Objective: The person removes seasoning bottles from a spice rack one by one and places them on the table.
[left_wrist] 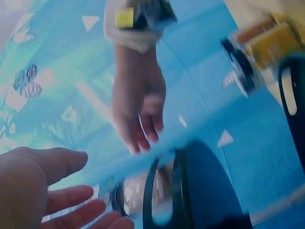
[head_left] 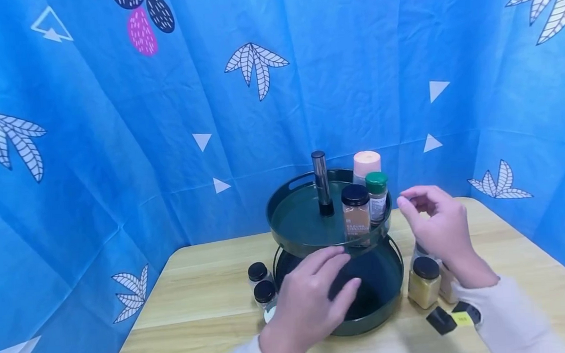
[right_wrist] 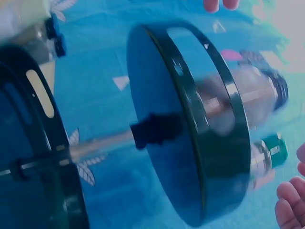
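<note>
- Fingers of the left hand are spread and those of the right hand loosely bent; neither holds anything.
- The right hand is nearer the green-capped bottle, just to its left, long axis upright.
- Beside it on the upper tray stand a brown jar and a pink-capped bottle, mostly hidden.
- The left hand hides part of the lower tray; the right wrist covers jars behind the yellow jar.
</note>
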Motion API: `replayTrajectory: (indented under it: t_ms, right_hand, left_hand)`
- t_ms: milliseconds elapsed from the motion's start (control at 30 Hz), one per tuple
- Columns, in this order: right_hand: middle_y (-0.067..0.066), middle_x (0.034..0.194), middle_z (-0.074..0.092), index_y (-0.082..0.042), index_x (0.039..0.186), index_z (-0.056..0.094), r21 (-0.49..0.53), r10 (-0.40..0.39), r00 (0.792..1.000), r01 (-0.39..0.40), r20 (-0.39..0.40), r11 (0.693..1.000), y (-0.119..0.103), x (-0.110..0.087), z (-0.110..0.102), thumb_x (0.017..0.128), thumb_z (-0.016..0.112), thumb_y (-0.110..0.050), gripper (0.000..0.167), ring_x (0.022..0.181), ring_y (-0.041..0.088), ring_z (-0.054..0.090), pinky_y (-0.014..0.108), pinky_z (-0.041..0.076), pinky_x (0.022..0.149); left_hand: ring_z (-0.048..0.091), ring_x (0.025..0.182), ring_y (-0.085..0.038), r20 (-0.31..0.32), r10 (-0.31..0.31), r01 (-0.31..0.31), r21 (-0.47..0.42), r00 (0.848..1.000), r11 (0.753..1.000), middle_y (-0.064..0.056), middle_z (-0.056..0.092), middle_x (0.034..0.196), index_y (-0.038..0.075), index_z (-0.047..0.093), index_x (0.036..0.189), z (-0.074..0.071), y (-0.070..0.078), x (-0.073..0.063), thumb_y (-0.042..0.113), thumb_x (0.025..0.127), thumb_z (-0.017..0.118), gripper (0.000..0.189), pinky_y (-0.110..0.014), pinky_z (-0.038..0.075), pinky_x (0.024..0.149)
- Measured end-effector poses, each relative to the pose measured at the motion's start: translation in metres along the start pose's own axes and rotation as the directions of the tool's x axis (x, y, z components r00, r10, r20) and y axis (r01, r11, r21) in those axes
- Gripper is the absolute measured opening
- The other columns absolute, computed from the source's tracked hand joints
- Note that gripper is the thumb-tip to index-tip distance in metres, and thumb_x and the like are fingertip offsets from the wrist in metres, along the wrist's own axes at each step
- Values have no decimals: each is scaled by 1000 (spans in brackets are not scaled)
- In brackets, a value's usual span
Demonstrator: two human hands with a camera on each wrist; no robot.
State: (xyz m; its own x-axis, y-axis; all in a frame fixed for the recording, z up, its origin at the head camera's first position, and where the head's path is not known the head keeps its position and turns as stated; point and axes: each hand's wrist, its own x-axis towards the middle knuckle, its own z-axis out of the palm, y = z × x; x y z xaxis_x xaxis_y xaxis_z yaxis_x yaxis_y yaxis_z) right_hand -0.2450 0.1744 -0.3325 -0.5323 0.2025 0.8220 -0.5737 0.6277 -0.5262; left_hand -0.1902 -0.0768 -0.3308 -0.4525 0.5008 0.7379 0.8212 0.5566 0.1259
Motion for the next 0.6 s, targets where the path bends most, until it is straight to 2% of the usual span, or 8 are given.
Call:
replayTrajectory:
  t_ms: [67,167,267,400,600]
  right_hand:
    - [12,88,67,2,103,68,-26,59,998,-59,19,998,4,6,-4,92,65,-13,19,75,-6,53,10,42,70]
    - [15,92,68,2,107,67,-53,102,994,-99,47,994,10,12,-7,95,62,-19,24,77,-7,53,10,43,70]
    - [16,94,69,1,109,66,-67,135,988,-130,72,989,13,14,-8,96,61,-23,27,79,-5,53,12,43,70]
    - [16,97,68,-1,110,66,-80,158,983,-150,96,985,15,15,-5,96,60,-26,29,83,6,55,13,43,71]
    - [17,100,67,0,112,65,-72,139,983,-131,121,989,16,17,2,96,61,-24,29,88,24,60,11,42,72]
  left_hand:
    - [57,119,-13,58,-12,10,30,998,999,-5,62,129,8,67,121,6,5,5,32,89,72,41,-28,46,97]
    - [48,129,-15,151,-65,51,94,986,994,-5,53,140,7,56,135,14,8,7,38,90,69,56,-31,41,102]
    - [43,134,-17,196,-108,83,131,975,988,-5,49,144,7,50,141,18,9,7,40,90,69,63,-34,38,104]
    - [44,133,-17,184,-112,90,123,977,988,-6,50,143,6,50,140,20,7,5,38,89,70,64,-34,39,104]
    - [51,125,-16,117,-128,116,100,985,988,-5,57,135,7,55,136,15,-1,2,34,87,74,59,-34,44,100]
